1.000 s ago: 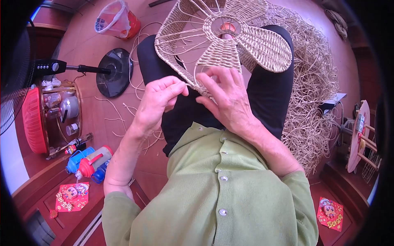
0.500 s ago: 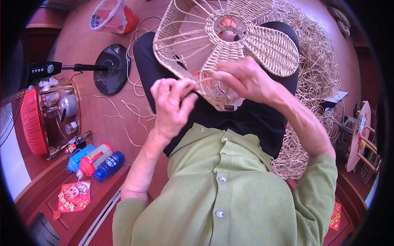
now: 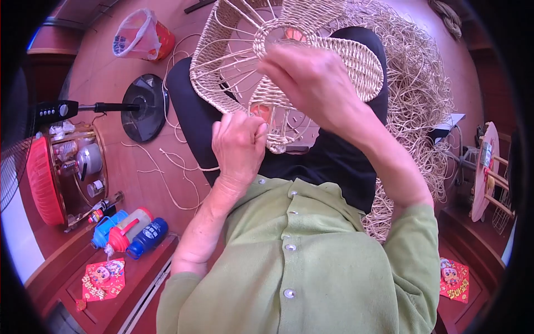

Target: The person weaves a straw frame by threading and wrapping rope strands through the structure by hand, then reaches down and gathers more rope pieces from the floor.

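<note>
A woven straw piece [image 3: 356, 67] with rounded, petal-like panels around a central ring lies across my lap. Thin bare spokes fan out on its left side, inside a curved woven rim. My left hand [image 3: 239, 142] is closed on the near-left edge of this piece, and a loose straw cord [image 3: 192, 167] trails from under it to the left. My right hand [image 3: 311, 80] is raised over the ring, its fingers pressed together. Motion blurs it, and whatever it may pinch cannot be made out. Near the left hand, open framework shows at the piece's near end.
A large heap of loose straw cord [image 3: 417, 83] covers the floor on the right. To the left stand a fan base [image 3: 143, 108], a lined waste bin [image 3: 161, 42] and a rack with a red cover [image 3: 44, 181]. Several bottles [image 3: 147, 236] sit lower left.
My right hand has lifted away from the near edge, up and over the ring. My left hand has shifted slightly right and closed into a fist at the edge. The view has moved slightly.
</note>
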Tool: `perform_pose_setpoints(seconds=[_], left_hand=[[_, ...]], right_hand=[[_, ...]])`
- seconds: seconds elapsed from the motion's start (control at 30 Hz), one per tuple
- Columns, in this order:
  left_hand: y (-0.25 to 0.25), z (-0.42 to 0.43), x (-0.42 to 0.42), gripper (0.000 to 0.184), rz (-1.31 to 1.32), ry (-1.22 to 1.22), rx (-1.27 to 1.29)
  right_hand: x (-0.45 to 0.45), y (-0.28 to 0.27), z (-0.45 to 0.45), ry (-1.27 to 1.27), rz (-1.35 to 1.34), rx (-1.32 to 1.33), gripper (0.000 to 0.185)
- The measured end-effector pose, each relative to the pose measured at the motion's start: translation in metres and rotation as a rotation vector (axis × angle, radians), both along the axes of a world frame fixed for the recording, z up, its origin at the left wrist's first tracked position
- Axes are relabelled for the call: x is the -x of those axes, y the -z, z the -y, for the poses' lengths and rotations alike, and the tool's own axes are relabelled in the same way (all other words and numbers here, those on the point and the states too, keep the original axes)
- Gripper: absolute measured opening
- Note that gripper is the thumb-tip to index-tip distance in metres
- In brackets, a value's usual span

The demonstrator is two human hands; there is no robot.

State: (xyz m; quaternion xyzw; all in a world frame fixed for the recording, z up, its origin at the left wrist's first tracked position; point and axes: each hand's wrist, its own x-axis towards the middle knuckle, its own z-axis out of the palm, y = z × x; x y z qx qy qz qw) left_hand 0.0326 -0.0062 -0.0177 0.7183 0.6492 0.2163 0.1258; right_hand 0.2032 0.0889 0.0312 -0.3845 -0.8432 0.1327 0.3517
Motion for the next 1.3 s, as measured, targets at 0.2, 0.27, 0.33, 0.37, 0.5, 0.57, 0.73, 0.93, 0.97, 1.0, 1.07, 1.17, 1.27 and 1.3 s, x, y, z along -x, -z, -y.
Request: perform_pose_setpoints(seconds=[0.2,0.27,0.33,0.37,0.5,0.57,0.73,0.93,0.97,1.0,1.07,1.17,1.27,1.3], left_hand=[[-0.001,-0.022,0.025,0.016,0.145,0.412,0.35],[-0.02,-0.033,0.024,0.027,0.51,0.371,0.949],[-0.026,-0.032,0.025,0.035,0.924,0.26,1.264],[-0.026,-0.032,0.025,0.047,1.009,0.262,1.332],[-0.026,-0.024,0.025,0.057,1.103,0.313,1.287],[-0.021,-0.024,0.027,0.053,1.18,0.276,1.321],[-0.028,-0.023,0.026,0.054,1.212,0.279,1.347],[-0.02,-0.027,0.029,0.067,1.018,0.446,1.268],[-0.026,-0.029,0.03,0.069,0.905,0.45,1.271],[-0.033,-0.032,0.032,0.071,0.794,0.451,1.269],[-0.066,-0.034,0.041,0.074,0.555,0.335,0.946],[-0.075,-0.031,0.066,0.05,0.735,0.068,-0.019],[-0.072,-0.011,0.063,0.035,0.613,0.079,-0.316],[-0.068,-0.003,0.055,0.032,0.526,0.124,-0.26]], right_hand=[[-0.023,0.015,0.074,-0.128,0.33,0.497,0.014],[-0.021,0.015,0.067,-0.115,0.318,0.635,0.014],[-0.023,0.012,0.067,-0.105,0.326,0.617,0.013],[-0.028,0.008,0.07,-0.093,0.347,0.533,0.013],[-0.043,-0.038,0.094,0.134,0.076,0.421,0.016],[-0.049,-0.032,0.096,0.057,0.072,0.501,0.011],[-0.022,0.015,0.073,-0.012,0.36,0.492,0.018],[-0.011,0.021,0.047,0.021,-0.049,1.159,0.023],[-0.009,0.024,0.051,0.017,-0.042,1.11,0.023],[-0.008,0.023,0.053,0.02,0.018,1.065,0.022],[-0.007,0.019,0.058,0.071,-0.037,1.105,0.022],[-0.004,0.01,0.078,0.136,-0.375,1.283,0.02],[-0.008,0.02,0.115,-0.153,-1.379,1.686,0.023],[-0.029,0.01,0.12,-0.2,-1.517,1.628,0.024]])
